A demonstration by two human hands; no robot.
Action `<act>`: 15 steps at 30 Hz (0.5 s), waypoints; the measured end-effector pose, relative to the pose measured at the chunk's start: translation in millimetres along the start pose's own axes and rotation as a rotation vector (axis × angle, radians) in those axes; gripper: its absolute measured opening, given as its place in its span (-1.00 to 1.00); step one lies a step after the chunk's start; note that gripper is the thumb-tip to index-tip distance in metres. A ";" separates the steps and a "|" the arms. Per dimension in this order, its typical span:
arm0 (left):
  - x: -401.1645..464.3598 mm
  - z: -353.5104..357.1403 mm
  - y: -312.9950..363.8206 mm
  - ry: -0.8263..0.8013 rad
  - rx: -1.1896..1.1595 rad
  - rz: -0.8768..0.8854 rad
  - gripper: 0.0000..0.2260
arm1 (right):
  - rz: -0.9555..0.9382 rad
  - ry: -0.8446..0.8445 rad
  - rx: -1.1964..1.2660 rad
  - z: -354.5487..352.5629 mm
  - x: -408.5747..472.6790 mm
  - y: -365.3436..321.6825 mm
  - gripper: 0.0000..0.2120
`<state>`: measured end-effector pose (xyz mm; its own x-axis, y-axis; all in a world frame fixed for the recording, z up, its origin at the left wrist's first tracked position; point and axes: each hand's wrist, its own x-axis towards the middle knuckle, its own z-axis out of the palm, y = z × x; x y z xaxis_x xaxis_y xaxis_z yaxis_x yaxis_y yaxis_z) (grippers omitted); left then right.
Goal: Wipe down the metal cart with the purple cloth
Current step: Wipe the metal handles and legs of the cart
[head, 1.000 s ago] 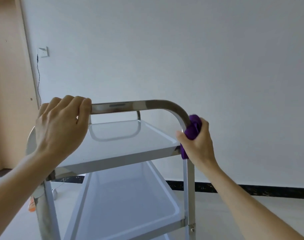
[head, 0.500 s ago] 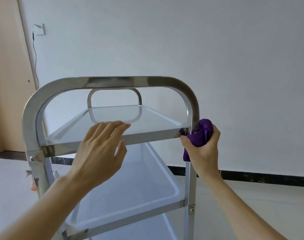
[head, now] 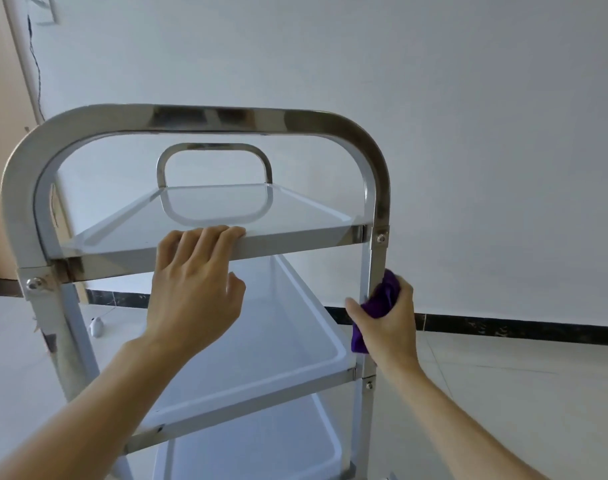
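The room is bright with soft, even daylight. Shadows are faint. The shiny cart handle (head: 205,119) shows dark and white reflections. The top shelf (head: 295,216) glares pale. Straight lines bend near the edges. Nothing looks blurry.

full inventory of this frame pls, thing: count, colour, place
cart: 1, silver metal, centre, three shelves visible
cloth: 1, purple, bunched against the cart's right post between top and middle shelves
wall plate: 1, white, top left of the wall, black cable hanging below
door: 1, beige, left edge
baseboard: 1, black, along the foot of the wall
small object: 1, white, on the floor left of the cart, too small to identify
left hand: 1, fingers over the top shelf's front edge
right hand: 1, grips cloth on the post
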<state>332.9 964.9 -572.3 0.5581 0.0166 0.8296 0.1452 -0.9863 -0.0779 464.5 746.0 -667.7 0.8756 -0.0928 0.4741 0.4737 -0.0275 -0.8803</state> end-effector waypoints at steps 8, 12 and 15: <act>-4.1 2.1 2.4 -0.027 -0.049 -0.035 -0.52 | -0.093 0.086 0.023 11.5 15.1 -16.9 -0.28; -6.5 -0.3 4.9 -0.023 -0.065 -0.031 -0.51 | 0.031 0.068 -0.033 5.9 -27.7 43.4 -0.30; -7.0 -1.2 4.5 -0.022 -0.080 -0.008 -0.47 | 0.110 0.013 -0.064 0.3 -47.9 68.9 -0.33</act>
<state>328.6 960.1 -577.8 0.5748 0.0269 0.8178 0.0845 -0.9961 -0.0266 455.2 748.8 -751.0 0.9203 -0.1115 0.3750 0.3679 -0.0797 -0.9265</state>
